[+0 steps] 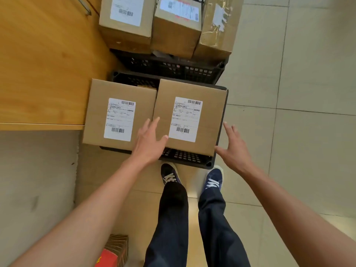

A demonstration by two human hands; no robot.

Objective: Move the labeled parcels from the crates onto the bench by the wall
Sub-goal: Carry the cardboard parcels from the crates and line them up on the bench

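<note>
Two hands are spread wide at the right-hand parcel [192, 116] in the near crate [192, 158], the left hand [149, 142] laid over its near-left corner, the right hand [236, 149] beside its right edge, nothing gripped.

Two brown cardboard parcels sit side by side atop the near black crate [192, 158] at mid-frame — the left parcel [119, 114] and the right parcel [190, 116], each flat with a white barcode label facing up. Their inner edges touch. Up top, the far crate [169, 66] carries three more parcels [173, 26] — two labelled, one wrapped in shiny tape. The wooden bench [44, 64] fills the upper left.
</note>
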